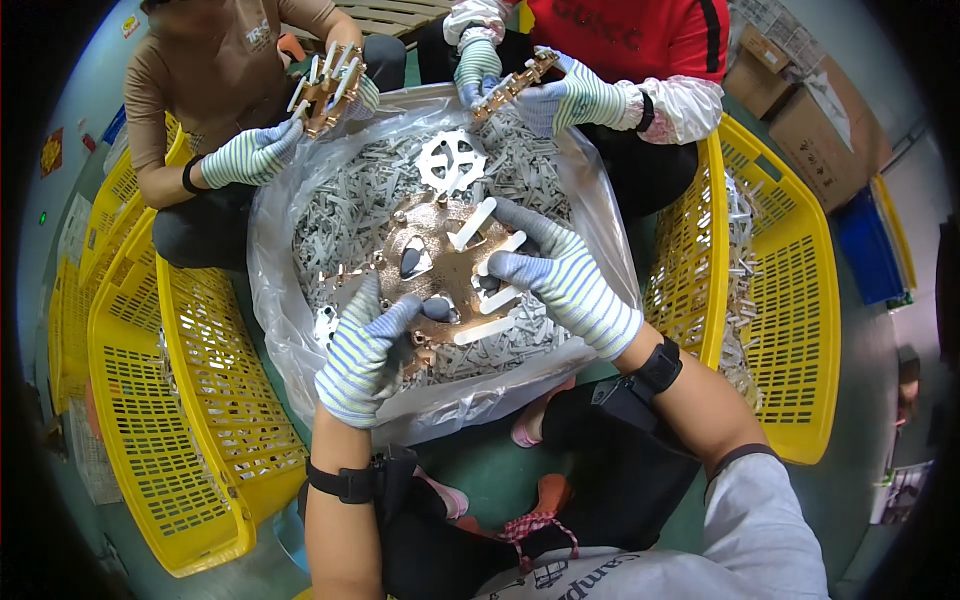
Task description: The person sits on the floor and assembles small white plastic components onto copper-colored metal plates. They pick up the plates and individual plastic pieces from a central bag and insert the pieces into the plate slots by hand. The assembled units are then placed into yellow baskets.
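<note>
I hold a round, copper-coloured openwork metal rack [450, 278] above a plastic-lined bin of loose strips. Several pale flat strips [472, 223] stick out along its right side. My left hand [356, 352], in a striped glove, is closed on the rack's lower left edge, thumb on top. On the right side my right hand [580, 290], gloved alike, has thumb and forefinger closed around one pale strip [507, 245]; its other fingers are partly hidden. Below the rack lies a heap of grey-white strips [345, 205]. A white spoked wheel-like piece [450, 163] sits just beyond the rack.
Clear plastic lining [272, 250] hangs over the bin's rim. Across it, two people with gloved hands [250, 155] [590, 98] hold similar copper-coloured pieces. Yellow crates [190, 450] [800, 300] flank the bin, some holding strips. Cardboard boxes [825, 140] stand at far right.
</note>
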{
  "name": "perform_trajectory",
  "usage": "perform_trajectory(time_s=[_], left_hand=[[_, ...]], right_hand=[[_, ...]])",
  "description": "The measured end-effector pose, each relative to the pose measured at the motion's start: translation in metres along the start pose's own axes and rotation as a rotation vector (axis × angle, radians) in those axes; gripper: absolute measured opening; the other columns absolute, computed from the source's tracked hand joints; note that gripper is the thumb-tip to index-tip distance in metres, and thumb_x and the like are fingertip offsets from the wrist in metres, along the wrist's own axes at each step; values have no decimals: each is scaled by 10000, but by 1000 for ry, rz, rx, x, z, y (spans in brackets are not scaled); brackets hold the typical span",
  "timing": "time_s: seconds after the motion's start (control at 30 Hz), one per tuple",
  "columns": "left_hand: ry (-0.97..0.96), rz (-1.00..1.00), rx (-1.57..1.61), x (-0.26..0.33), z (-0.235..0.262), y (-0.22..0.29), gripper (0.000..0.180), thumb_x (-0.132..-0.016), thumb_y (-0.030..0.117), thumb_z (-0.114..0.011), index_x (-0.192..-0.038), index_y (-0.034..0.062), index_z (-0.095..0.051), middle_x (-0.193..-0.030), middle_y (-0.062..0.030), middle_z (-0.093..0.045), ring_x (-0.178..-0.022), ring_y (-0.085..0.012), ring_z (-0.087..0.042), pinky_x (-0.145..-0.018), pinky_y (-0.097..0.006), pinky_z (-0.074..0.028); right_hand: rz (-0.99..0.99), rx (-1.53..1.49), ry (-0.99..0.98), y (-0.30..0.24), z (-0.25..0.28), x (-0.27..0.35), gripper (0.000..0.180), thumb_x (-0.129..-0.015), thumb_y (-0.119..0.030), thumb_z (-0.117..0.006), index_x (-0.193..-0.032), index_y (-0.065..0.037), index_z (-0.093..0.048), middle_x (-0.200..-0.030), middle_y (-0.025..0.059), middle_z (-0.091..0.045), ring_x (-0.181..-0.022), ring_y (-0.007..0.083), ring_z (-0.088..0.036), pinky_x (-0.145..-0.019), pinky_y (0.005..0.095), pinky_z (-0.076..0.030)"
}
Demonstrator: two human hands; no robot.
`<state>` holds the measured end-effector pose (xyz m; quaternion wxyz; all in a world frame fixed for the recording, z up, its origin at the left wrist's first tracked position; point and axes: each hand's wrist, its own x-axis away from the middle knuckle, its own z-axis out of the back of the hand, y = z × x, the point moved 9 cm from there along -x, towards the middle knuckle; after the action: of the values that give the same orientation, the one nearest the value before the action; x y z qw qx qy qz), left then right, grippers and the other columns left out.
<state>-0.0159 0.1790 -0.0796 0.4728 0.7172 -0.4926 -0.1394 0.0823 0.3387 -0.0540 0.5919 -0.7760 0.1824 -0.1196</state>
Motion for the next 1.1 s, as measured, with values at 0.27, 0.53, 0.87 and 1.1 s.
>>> perform_trajectory(time_s=[0.27, 0.53, 0.87, 1.1], left_hand=[[-6, -141, -89, 3, -11, 25, 366, -908, 170, -636, -1200, -27, -538, -883, -125, -686, -851, -220, -665, -871, -370, -514], [229, -183, 17, -8, 34, 9, 356, -901, 104, -653, -1200, -11, -499, -882, -80, -628, -747, -171, -638, -661, -299, -556], [204, -166, 29, -6, 35, 15, 337, -912, 94, -628, -1226, 8, -542, -929, -39, -605, -719, -109, -592, -648, -226, -523], [131, -301, -547, -4, 16, 30, 390, -911, 211, -640, -1249, 27, -574, -939, -45, -623, -728, -99, -577, -656, -235, -494]], right_hand=[[-41, 52, 24, -6, -1, 0, 639, -904, -217, -669, -1427, 9, -382, -994, 91, -648, -875, 128, -627, -795, 277, -531], [-492, 1340, -640, 130, 72, 24, 460, -853, -312, -626, -1260, -100, -595, -1153, 155, -657, -1047, 309, -624, -908, 390, -490], [-472, 1629, -758, 140, 53, 28, 315, -783, -242, -633, -1056, -103, -707, -1025, 172, -692, -948, 369, -653, -852, 437, -508], [-41, 1134, -22, 19, 36, -13, 364, -936, -364, -574, -1075, -36, -649, -904, 125, -683, -845, 272, -643, -770, 372, -501]])
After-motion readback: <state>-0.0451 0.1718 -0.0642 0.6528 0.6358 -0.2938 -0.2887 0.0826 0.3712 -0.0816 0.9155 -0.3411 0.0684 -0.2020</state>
